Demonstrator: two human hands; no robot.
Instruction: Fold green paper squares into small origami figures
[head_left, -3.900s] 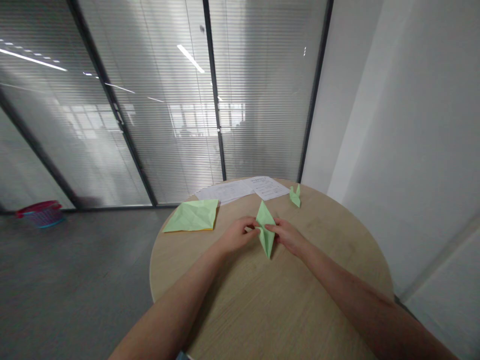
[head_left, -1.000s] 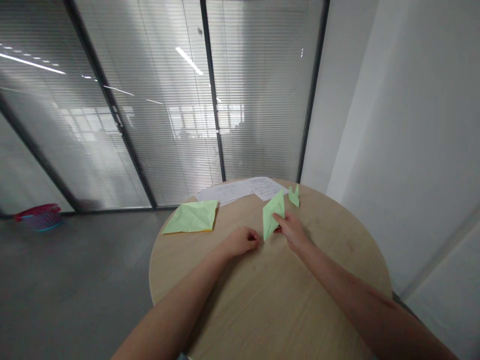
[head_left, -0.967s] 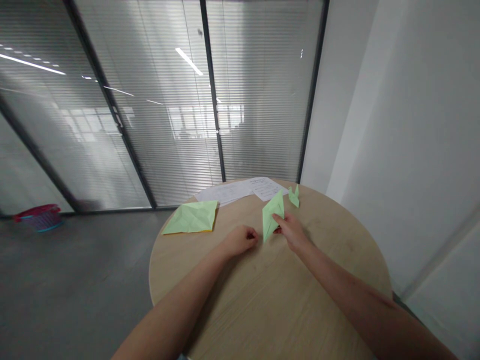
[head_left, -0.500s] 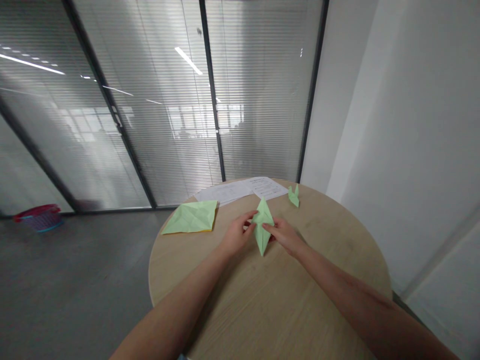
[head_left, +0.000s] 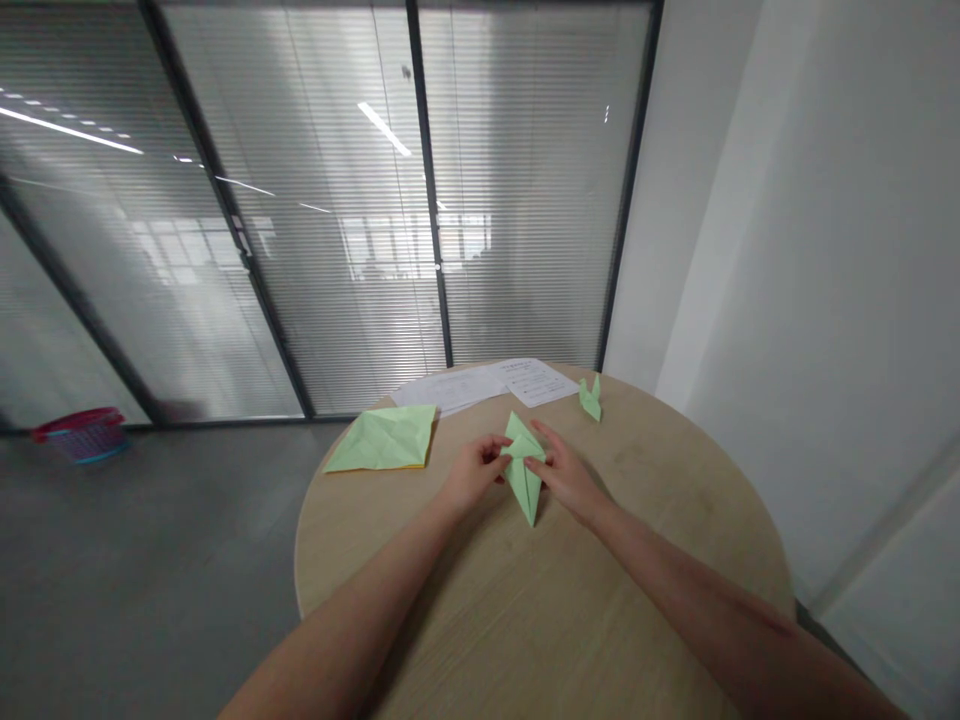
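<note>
A green origami paper (head_left: 525,480), folded into a long diamond with a centre slit in its lower half, is held between both hands above the round table. My left hand (head_left: 476,470) pinches its left edge, thumb on the front face. On the right edge, my right hand (head_left: 568,478) grips it with the thumb in front, while the index finger extends up beside the upper point. A small folded flap shows across the middle. The fingers behind the paper are mostly hidden.
Left on the wooden table (head_left: 465,640) lies a stack of creased green paper sheets (head_left: 386,438), yellow at its edge. White printed sheets (head_left: 536,381) lie at the back. A small green origami crane (head_left: 590,400) stands at the back right. A red and blue basket (head_left: 84,436) is on the floor.
The folded paper has tilted, its top leaning left and its lower tip shifting right. A flap now shows across its middle. My right index finger has lifted away from the edge.
</note>
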